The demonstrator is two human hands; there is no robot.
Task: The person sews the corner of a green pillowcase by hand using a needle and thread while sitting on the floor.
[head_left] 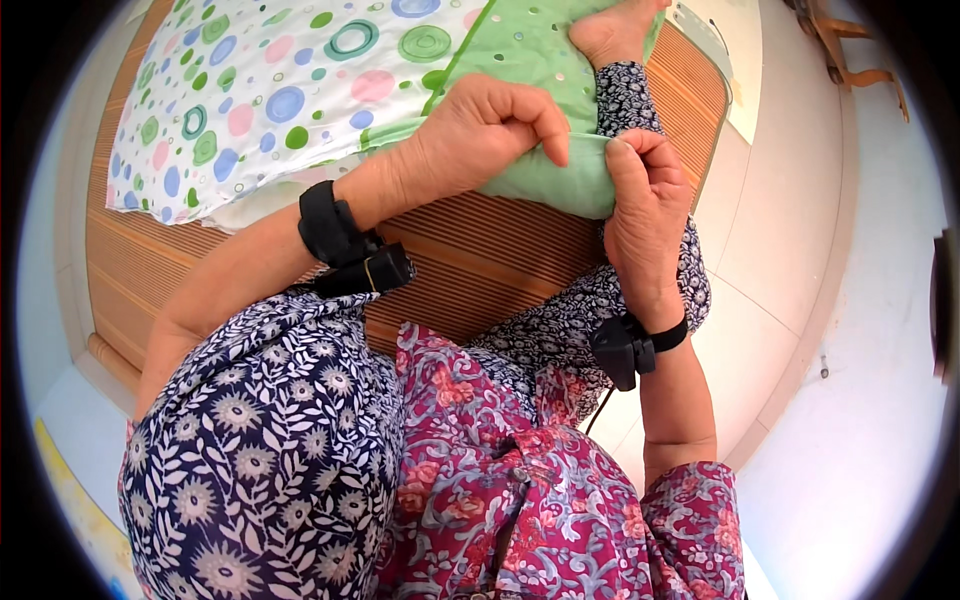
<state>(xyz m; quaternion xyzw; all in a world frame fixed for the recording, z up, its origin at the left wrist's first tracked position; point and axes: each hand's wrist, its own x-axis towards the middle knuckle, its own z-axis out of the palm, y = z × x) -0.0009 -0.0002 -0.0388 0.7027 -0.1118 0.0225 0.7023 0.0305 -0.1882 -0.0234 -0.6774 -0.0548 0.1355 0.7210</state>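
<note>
A large cloth cover, white with green, blue and pink dots, lies spread over the far left. Its plain green part runs to the right, and the near green edge is lifted and drawn taut between my hands. My left hand is closed at this edge, its fingers curled in a pinch on the cloth. At the right end of the edge, my right hand grips the cloth between thumb and bent fingers. A white layer shows beneath the dotted part.
I sit on a brown striped mat. My raised left knee is near, and my bare foot rests by the cloth. Black devices are strapped to both wrists. Pale floor tiles and a wooden furniture leg lie right.
</note>
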